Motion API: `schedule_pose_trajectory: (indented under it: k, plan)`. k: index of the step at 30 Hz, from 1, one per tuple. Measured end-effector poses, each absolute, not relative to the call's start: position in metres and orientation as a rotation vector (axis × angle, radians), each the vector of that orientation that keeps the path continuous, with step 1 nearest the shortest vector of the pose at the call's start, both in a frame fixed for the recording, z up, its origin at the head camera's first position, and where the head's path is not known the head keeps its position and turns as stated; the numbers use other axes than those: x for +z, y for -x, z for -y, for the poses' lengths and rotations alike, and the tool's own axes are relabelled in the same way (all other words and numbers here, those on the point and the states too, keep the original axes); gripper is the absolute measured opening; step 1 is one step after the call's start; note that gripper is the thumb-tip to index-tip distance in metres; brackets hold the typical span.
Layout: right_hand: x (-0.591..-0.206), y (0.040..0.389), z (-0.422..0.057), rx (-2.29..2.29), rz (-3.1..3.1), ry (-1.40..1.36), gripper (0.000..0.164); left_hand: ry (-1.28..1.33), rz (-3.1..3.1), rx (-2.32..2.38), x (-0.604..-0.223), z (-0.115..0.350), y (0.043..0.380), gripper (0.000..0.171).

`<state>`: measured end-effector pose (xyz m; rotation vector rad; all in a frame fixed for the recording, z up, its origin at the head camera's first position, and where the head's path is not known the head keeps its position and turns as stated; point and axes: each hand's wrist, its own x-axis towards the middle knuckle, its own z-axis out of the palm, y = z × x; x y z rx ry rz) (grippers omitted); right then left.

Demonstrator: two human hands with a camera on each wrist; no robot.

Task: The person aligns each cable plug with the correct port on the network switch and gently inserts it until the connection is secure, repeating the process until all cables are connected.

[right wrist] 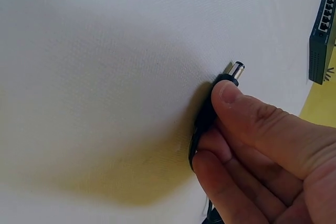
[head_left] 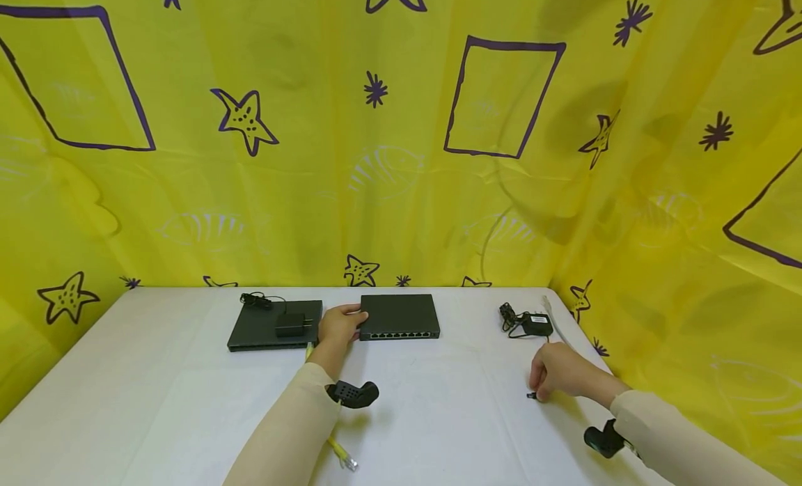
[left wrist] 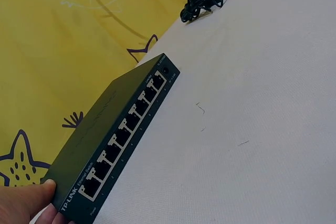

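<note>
My left hand [head_left: 338, 326] grips the left end of a dark Ethernet switch [head_left: 401, 315], thumb on top and fingers underneath. In the left wrist view the row of ports on the switch [left wrist: 123, 135] faces the camera, with a round power socket at the far end. On the right, my right hand [head_left: 560, 371] pinches a black barrel power plug [right wrist: 210, 103] between thumb and fingers, its metal tip [right wrist: 238, 70] pointing outward. The plug is just above or on the white table; which one I cannot tell. A black power adapter [head_left: 537, 324] with bundled cable lies beyond that hand.
Left of the switch lies another flat black device [head_left: 253, 326], with a second power adapter [head_left: 291, 325] on top. A yellow network cable [head_left: 338, 450] passes beneath my left forearm. A pale cable [head_left: 557, 319] lies by the table's right edge. Yellow curtain surrounds the table.
</note>
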<state>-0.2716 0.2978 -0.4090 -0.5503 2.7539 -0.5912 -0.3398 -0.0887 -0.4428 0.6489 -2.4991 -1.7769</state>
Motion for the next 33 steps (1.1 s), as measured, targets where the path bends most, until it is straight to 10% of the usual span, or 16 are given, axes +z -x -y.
schedule_pose_trajectory:
  k: [33]
  plan:
    - [-0.403,0.283,-0.294,-0.765,-2.649,0.731,0.011,-0.66,2.493,-1.821,-0.448,0.09,0.345,0.035]
